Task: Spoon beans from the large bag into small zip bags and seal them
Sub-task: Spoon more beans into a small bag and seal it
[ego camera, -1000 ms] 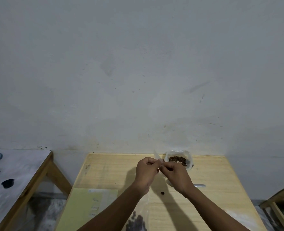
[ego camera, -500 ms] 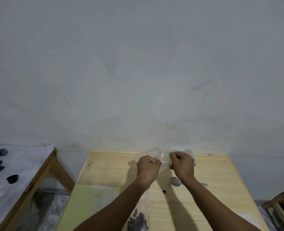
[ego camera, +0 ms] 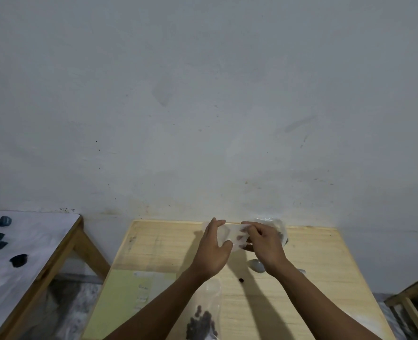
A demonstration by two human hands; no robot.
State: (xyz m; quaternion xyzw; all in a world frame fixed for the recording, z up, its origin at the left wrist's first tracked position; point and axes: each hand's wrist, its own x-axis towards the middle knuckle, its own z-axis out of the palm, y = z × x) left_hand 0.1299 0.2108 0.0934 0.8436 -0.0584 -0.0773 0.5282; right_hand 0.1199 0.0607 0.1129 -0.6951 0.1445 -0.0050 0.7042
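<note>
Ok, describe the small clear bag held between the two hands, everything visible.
The small zip bag is thin, clear, soft-looking plastic, held up above the far part of the wooden table with its top edge roughly level. The left hand grips its left side with fingers spread; the right hand pinches its upper right edge. A few dark brownish shapes show through it, perhaps beans or fingers behind. Whether the zip is closed cannot be told. Another clear bag sits just behind.
</note>
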